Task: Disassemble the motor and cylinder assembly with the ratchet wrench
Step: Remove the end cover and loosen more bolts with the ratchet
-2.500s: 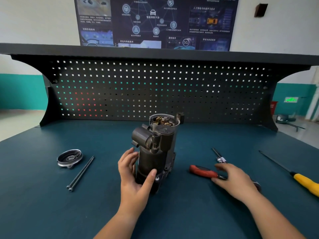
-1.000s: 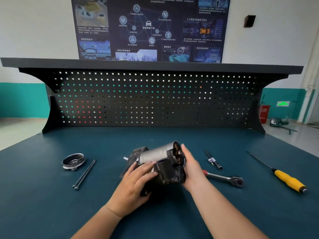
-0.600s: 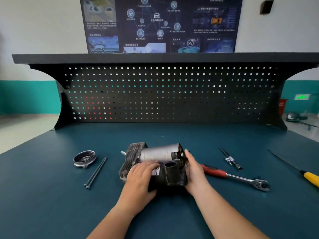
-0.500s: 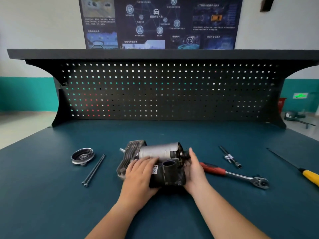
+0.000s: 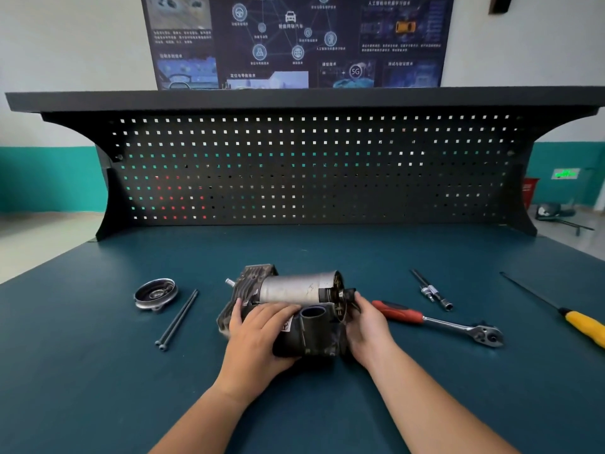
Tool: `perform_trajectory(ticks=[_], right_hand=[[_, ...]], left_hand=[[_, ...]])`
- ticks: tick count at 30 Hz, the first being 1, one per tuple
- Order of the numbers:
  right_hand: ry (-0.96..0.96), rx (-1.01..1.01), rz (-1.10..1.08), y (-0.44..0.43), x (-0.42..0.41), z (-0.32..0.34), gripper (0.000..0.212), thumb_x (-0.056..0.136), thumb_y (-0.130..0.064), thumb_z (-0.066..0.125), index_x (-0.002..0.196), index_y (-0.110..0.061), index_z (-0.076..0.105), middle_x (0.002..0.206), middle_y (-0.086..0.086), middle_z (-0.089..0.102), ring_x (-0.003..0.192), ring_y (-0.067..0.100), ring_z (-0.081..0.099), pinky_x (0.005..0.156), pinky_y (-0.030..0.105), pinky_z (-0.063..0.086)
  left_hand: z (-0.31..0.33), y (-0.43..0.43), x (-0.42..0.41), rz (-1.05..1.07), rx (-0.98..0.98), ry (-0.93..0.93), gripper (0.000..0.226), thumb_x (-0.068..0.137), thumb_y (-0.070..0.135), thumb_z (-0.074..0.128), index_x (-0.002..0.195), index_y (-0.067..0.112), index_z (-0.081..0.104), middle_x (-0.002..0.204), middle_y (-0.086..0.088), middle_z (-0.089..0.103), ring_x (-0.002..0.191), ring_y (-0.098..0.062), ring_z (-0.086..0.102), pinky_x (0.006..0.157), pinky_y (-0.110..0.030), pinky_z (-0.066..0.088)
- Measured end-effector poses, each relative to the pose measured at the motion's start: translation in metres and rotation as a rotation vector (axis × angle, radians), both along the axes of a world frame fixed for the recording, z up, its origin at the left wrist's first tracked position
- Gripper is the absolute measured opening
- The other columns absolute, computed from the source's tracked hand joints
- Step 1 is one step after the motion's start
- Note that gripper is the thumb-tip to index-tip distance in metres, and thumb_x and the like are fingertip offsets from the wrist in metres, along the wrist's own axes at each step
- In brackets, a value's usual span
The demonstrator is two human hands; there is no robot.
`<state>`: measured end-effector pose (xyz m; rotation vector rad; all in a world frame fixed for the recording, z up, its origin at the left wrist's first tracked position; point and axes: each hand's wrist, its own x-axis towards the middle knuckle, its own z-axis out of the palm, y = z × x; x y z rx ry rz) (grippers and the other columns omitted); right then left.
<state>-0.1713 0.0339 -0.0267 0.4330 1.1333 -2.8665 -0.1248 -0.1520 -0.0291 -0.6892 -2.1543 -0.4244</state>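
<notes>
So the motor (image 5: 296, 291) is lying on its side on the table (image 5: 327, 250), left hand (image 5: 258, 335) curled over its top, right hand (image 5: 368, 326) wrapped round its right end, wrench (image 5: 438, 322) loose just beside that hand.

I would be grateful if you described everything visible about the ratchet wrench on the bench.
The ratchet wrench lies flat on the blue-green bench top, right of the motor and cylinder assembly. It has a red grip with a dark end, a bright chrome shank and a rounded ratchet head that points right, towards the yellow-handled screwdriver. Its grip end lies close beside the right hand; whether they touch cannot be told. Neither hand holds it.
</notes>
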Motion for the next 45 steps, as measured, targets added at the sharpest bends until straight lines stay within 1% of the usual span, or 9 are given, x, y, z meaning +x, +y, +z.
perform_trajectory(ticks=[11,15,18,21,28,34,38,41,45], right_hand=[[0.076,0.094,0.087,0.007,0.001,0.007,0.025,0.102,-0.015,0.039,0.117,-0.002,0.054,0.115,0.022,0.06,0.096,0.028,0.06,0.092,0.04,0.047],[0.302,0.67,-0.129,0.011,0.011,0.017,0.019,0.099,-0.011,0.048,0.113,-0.02,0.056,0.122,-0.001,0.056,0.104,0.002,0.052,0.088,0.011,0.039],[0.614,1.105,0.008,0.011,0.023,0.026,0.031,0.094,-0.023,0.057,0.124,-0.033,0.052,0.123,-0.019,0.05,0.114,-0.009,0.043,0.087,-0.005,0.028],[0.725,1.489,0.175,0.02,0.029,0.029,0.039,0.089,-0.027,0.065,0.127,-0.03,0.055,0.122,-0.015,0.052,0.117,-0.003,0.044,0.095,0.0,0.026],[0.806,1.687,0.257,0.023,0.052,0.037,0.037,0.092,-0.034,0.058,0.128,-0.025,0.06,0.127,-0.014,0.06,0.118,-0.001,0.051,0.099,0.015,0.037],[0.664,1.381,0.33,0.019,0.065,0.031,0.027,0.101,-0.017,0.042,0.106,-0.031,0.064,0.103,-0.022,0.068,0.1,-0.007,0.058,0.089,0.014,0.043],[0.488,1.145,0.321,0.026,0.066,0.026,0.039,0.103,-0.012,0.037,0.079,-0.025,0.064,0.07,-0.027,0.067,0.071,-0.014,0.058,0.067,0.006,0.041],[0.473,0.912,0.282,0.03,0.064,0.027,0.041,0.1,-0.009,0.042,0.077,-0.023,0.074,0.081,-0.022,0.072,0.079,-0.014,0.062,0.068,0.004,0.043],[0.382,0.383,0.213,0.035,0.059,0.029,0.029,0.09,-0.028,0.048,0.101,-0.015,0.072,0.105,0.004,0.072,0.093,0.013,0.066,0.08,0.024,0.05]], left_hand=[[0.003,-0.004,0.003,-0.069,0.112,-0.074,0.08,0.039,0.023,0.095,0.112,0.024,0.062,0.106,0.009,0.066,0.102,-0.003,0.051,0.099,-0.058,0.028],[0.004,-0.006,0.007,-0.048,0.062,-0.076,0.075,0.037,0.025,0.095,0.107,0.017,0.07,0.103,0.008,0.067,0.102,-0.002,0.05,0.097,-0.061,0.03],[0.006,-0.007,0.013,-0.063,0.001,-0.082,0.076,0.035,0.026,0.095,0.107,0.017,0.07,0.103,0.007,0.068,0.103,-0.004,0.05,0.093,-0.066,0.035],[0.01,-0.014,0.022,-0.116,-0.134,-0.072,0.078,0.035,0.028,0.093,0.109,0.018,0.071,0.104,0.008,0.068,0.104,-0.004,0.052,0.092,-0.066,0.035],[0.06,-0.038,0.025,-0.226,-0.455,-0.238,0.078,0.047,0.038,0.088,0.119,0.021,0.065,0.114,0.003,0.066,0.109,-0.012,0.06,0.108,-0.048,0.031],[0.141,-0.029,0.001,-0.259,-0.831,-0.44,0.083,0.062,0.055,0.078,0.134,0.026,0.051,0.129,0.007,0.058,0.124,-0.01,0.048,0.115,-0.046,0.004],[0.17,0.006,-0.018,-0.284,-0.891,-0.517,0.076,0.066,0.045,0.082,0.134,0.029,0.051,0.125,0.008,0.061,0.113,-0.014,0.053,0.101,-0.027,0.031],[0.172,0.019,-0.029,-0.307,-0.894,-0.576,0.072,0.069,0.042,0.081,0.134,0.029,0.051,0.122,0.009,0.061,0.107,-0.013,0.054,0.088,-0.022,0.039],[0.171,0.029,-0.036,-0.338,-0.886,-0.58,0.066,0.074,0.038,0.078,0.134,0.029,0.051,0.125,0.009,0.06,0.11,-0.013,0.053,0.094,-0.027,0.041]])
